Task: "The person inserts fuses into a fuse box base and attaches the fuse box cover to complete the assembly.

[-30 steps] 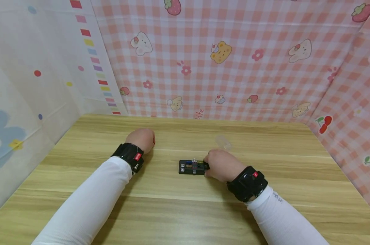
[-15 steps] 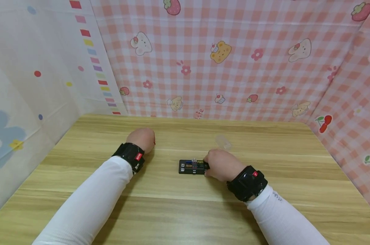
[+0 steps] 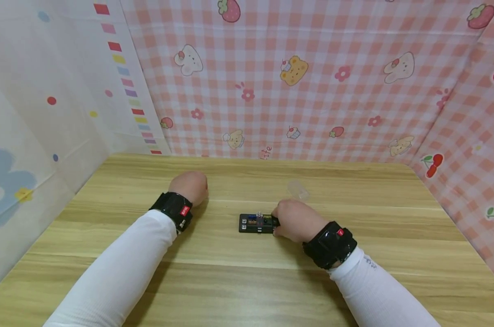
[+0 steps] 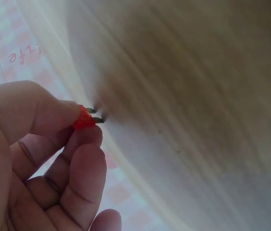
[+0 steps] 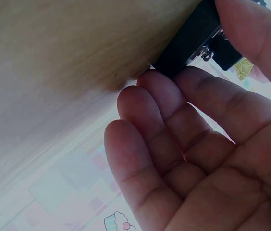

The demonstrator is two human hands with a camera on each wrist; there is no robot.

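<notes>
Black block [image 3: 253, 223] sits on table [image 3: 247, 284]; right hand [image 3: 296, 221] grips one end, thumb opposite fingers. Likely light, stiff: hold its edges. Left hand [image 3: 189, 188] pinches red two-pronged piece [image 4: 84, 119] near table, contact unclear; probably rigid: take the body.

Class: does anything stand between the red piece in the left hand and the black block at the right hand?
Nothing visible does. The head view shows only tabletop between the left hand, which pinches the red piece, and the black block. The clear plastic piece lies beyond the right hand, off that path.
</notes>
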